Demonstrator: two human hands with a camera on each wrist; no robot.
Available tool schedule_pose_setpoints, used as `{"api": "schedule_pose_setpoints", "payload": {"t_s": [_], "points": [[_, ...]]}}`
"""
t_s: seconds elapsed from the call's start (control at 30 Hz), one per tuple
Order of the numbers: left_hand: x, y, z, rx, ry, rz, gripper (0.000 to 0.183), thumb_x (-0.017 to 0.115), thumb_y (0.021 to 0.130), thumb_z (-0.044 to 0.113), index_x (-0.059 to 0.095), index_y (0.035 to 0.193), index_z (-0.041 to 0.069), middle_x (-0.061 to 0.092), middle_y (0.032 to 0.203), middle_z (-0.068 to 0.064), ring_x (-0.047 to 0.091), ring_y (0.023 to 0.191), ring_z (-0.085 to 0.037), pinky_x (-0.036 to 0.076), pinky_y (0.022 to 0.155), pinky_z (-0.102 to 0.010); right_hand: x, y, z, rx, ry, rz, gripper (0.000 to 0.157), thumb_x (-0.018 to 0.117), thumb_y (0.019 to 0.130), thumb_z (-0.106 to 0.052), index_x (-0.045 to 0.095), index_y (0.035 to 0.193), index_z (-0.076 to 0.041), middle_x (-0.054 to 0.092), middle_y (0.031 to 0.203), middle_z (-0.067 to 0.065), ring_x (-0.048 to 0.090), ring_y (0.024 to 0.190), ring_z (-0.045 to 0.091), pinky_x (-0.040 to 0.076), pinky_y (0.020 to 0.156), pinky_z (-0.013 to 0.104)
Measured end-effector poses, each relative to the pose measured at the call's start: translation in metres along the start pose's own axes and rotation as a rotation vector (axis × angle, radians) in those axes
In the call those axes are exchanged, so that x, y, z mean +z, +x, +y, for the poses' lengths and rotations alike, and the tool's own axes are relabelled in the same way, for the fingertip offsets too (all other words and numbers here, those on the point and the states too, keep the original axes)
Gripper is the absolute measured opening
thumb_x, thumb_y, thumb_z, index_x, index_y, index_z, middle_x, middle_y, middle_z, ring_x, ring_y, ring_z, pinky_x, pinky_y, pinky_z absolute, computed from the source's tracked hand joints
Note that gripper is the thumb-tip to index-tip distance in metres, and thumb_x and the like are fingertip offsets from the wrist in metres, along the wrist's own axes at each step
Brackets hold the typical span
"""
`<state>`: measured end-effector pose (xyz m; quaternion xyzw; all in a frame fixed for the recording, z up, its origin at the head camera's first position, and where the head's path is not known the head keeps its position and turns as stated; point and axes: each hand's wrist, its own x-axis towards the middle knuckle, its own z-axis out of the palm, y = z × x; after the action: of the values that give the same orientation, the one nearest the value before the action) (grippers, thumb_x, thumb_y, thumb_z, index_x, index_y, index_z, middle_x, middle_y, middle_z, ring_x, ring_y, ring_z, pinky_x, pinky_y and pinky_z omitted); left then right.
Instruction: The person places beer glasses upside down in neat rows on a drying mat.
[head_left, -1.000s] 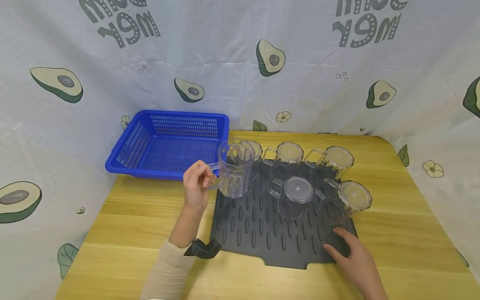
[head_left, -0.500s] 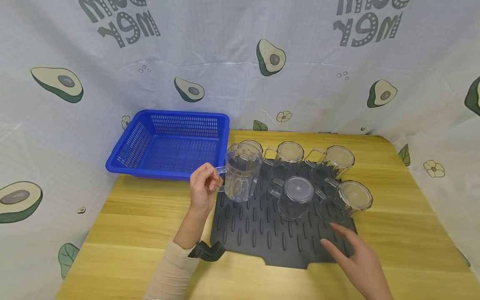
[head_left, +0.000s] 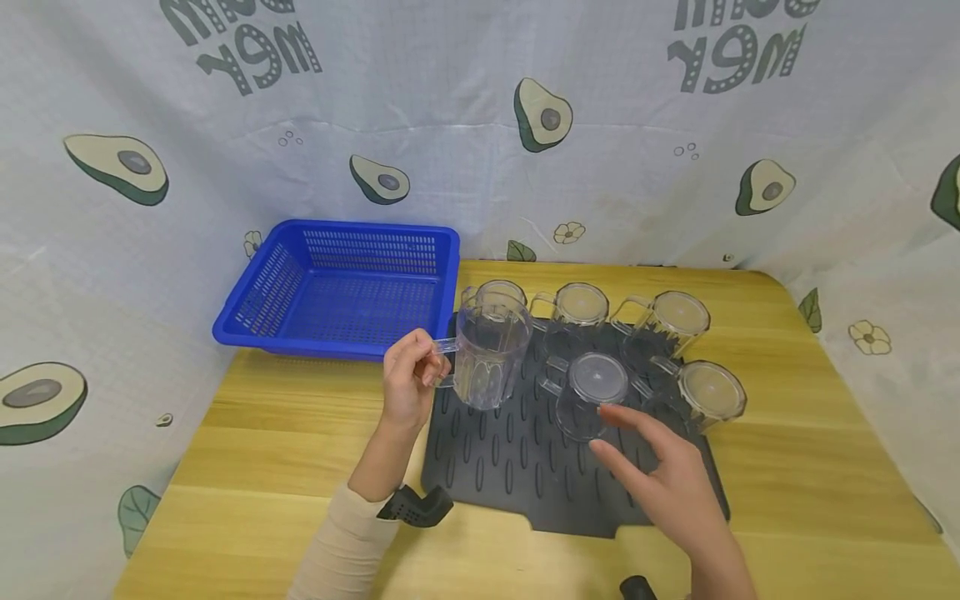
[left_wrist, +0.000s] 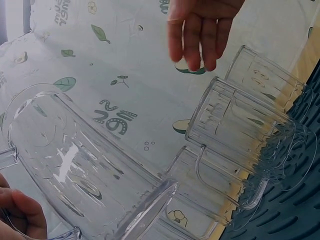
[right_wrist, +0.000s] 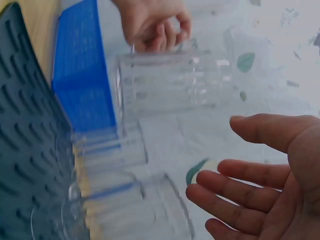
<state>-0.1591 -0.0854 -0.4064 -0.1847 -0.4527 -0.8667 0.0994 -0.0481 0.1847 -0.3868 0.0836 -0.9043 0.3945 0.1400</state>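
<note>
My left hand (head_left: 411, 375) grips a clear faceted mug (head_left: 491, 358) by its handle, holding it above the left part of a dark ribbed drying mat (head_left: 495, 475). That mug is mouth up. In the right wrist view the left hand (right_wrist: 157, 25) shows its fingers curled at the handle. My right hand (head_left: 663, 475), thumb and fingers apart, hovers over the front right of the mat, close to an upside-down mug (head_left: 597, 379). Nothing lies between its fingers. Another inverted mug (head_left: 711, 392) stands right of it.
Along the mat's back edge stand inverted mugs, including a middle one (head_left: 581, 304) and a right one (head_left: 678, 312); a third is partly behind the held mug. A blue plastic basket (head_left: 262, 337) sits at the back left of the wooden table (head_left: 247, 450), before a patterned curtain.
My left hand has carried the mug a little right and toward me, over the mat. The right hand has lifted from the mat's front right and moved left, toward the front middle mug.
</note>
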Motion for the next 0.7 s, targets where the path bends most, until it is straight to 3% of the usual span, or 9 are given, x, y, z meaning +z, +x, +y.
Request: {"api": "schedule_pose_setpoints", "payload": {"t_s": [0.07,0.2,0.33,0.47,0.7], "points": [[0.000,0.000,0.000,0.004,0.000,-0.005,0.032,0.038,0.087,0.005,0.055,0.063,0.018,0.038,0.045,0.010,0.024,0.043,-0.011,0.039,0.053,-0.020,0.006,0.006,-0.004,-0.029,0.078,-0.009,0.038,0.074,0.086,-0.008,0.065,0.123,-0.009,0.069,0.114,0.000,0.056,0.106,-0.002,0.039,0.087,0.010],[-0.001,0.000,0.000,0.013,-0.003,-0.008,0.032,0.037,0.087,0.005,0.055,0.063,0.018,0.037,0.045,0.009,0.023,0.043,-0.012,0.038,0.053,-0.020,0.022,0.018,-0.010,0.007,0.300,-0.095,0.032,0.063,0.094,-0.005,0.060,0.126,-0.001,0.068,0.114,0.007,0.060,0.104,0.002,0.044,0.088,0.015],[-0.001,0.000,0.001,0.021,-0.012,-0.007,0.033,0.037,0.087,0.004,0.055,0.062,0.018,0.037,0.045,0.009,0.022,0.043,-0.012,0.038,0.053,-0.019,0.040,0.028,-0.011,0.104,0.487,-0.219,0.031,0.051,0.101,-0.009,0.055,0.128,0.005,0.066,0.113,0.018,0.065,0.102,0.012,0.048,0.096,0.036],[-0.001,0.000,0.001,0.022,-0.021,-0.010,0.032,0.037,0.086,0.004,0.055,0.063,0.017,0.037,0.045,0.009,0.022,0.043,-0.012,0.038,0.053,-0.019,0.055,0.034,-0.012,0.213,0.511,-0.286,0.037,0.045,0.105,-0.019,0.052,0.132,0.005,0.066,0.114,0.019,0.066,0.103,0.022,0.036,0.103,0.058],[-0.001,-0.001,-0.001,0.028,-0.034,-0.047,0.034,0.036,0.086,0.003,0.057,0.065,0.019,0.036,0.046,0.008,0.022,0.043,-0.012,0.036,0.052,-0.020,0.071,0.043,-0.014,0.323,0.579,-0.355,0.053,0.031,0.108,-0.034,0.046,0.137,0.008,0.062,0.122,0.024,0.064,0.107,0.033,0.039,0.103,0.054]]}}
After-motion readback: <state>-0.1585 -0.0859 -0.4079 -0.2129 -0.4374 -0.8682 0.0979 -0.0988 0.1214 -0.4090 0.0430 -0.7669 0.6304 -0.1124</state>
